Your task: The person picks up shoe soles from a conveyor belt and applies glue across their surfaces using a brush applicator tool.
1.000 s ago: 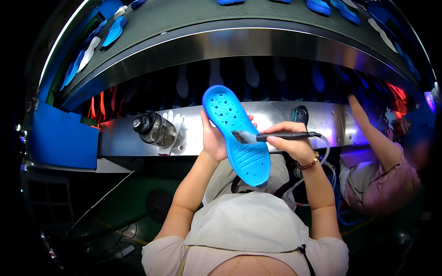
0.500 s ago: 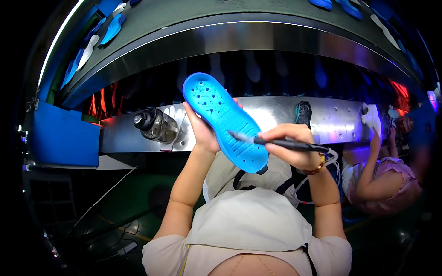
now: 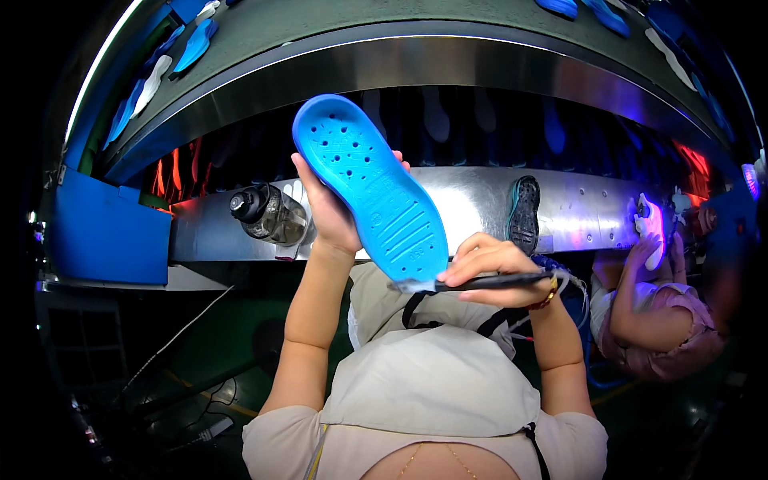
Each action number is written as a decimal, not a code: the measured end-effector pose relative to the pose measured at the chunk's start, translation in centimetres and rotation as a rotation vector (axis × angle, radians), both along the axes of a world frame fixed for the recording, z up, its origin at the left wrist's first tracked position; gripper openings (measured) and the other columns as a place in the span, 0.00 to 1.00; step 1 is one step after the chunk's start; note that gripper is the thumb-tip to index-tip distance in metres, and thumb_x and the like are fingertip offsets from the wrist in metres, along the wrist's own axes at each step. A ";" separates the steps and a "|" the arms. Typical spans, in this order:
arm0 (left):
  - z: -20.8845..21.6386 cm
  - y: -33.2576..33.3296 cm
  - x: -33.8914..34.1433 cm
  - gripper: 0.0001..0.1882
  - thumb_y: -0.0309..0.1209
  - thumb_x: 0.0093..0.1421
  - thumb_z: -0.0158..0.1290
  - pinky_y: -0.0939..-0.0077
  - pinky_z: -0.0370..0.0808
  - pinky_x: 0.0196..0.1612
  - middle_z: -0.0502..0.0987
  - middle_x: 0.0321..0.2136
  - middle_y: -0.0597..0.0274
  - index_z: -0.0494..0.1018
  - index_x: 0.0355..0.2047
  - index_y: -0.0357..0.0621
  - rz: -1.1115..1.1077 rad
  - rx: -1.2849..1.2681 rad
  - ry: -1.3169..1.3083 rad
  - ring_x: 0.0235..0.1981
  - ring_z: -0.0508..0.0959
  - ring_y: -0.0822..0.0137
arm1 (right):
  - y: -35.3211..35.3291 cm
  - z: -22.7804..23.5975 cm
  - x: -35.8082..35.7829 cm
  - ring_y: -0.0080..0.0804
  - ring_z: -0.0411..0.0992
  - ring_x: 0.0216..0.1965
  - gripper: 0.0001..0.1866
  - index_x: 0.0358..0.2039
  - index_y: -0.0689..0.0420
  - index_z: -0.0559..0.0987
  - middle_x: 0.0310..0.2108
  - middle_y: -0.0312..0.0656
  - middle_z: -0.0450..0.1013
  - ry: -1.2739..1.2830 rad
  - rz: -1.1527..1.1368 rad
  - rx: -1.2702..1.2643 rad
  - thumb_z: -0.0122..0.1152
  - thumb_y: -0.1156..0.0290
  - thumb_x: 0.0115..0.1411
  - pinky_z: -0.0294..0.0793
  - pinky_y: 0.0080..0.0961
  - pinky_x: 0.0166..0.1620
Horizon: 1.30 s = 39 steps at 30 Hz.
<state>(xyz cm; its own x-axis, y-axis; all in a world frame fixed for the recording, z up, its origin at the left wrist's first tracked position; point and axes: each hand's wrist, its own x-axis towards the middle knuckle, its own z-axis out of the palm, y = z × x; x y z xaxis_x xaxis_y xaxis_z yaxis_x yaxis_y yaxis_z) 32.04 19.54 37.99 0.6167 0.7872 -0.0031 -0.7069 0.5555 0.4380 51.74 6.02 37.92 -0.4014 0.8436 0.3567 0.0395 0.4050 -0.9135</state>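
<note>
My left hand (image 3: 334, 218) is closed around the left edge of a bright blue shoe sole (image 3: 380, 188), its fingertips showing past the far edge. The sole tilts up to the left, with small holes at its broad end and ribs toward the narrow end. A black-handled brush (image 3: 500, 282) is pinched in the fingers of my right hand (image 3: 504, 262). Its pale, blurred tip lies at the rim of the sole's near end; whether it touches I cannot tell. A thin clear tube runs from the back of the handle past my wrist.
On the metal ledge (image 3: 568, 212) stand a dark bottle (image 3: 268, 214) and, to the right, a black sole with a teal rim (image 3: 525, 214). Beyond runs a belt (image 3: 416, 16) carrying blue and white soles. A co-worker (image 3: 660, 320) at the right holds a white sole (image 3: 652, 232).
The blue sole has shifted up and left in my left hand. The brush has gone from the sole's ribbed middle down to its near rim. The co-worker's white sole has moved lower.
</note>
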 end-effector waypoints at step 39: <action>0.8 -1.4 2.6 0.26 0.41 0.59 0.38 0.61 0.71 0.47 0.71 0.43 0.44 0.63 0.48 0.29 -0.238 -0.096 0.058 0.41 0.74 0.55 | 0.4 3.4 -0.4 0.35 0.73 0.36 0.10 0.29 0.60 0.76 0.31 0.41 0.75 -0.075 -0.020 0.133 0.64 0.78 0.43 0.70 0.28 0.41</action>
<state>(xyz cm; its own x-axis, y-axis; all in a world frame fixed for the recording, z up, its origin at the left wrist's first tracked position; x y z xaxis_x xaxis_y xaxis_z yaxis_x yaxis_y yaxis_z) 34.64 18.18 38.83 0.7810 0.6145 -0.1118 -0.5266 0.7441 0.4111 51.36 6.40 41.36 -0.4144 0.7991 0.4356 0.1147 0.5207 -0.8460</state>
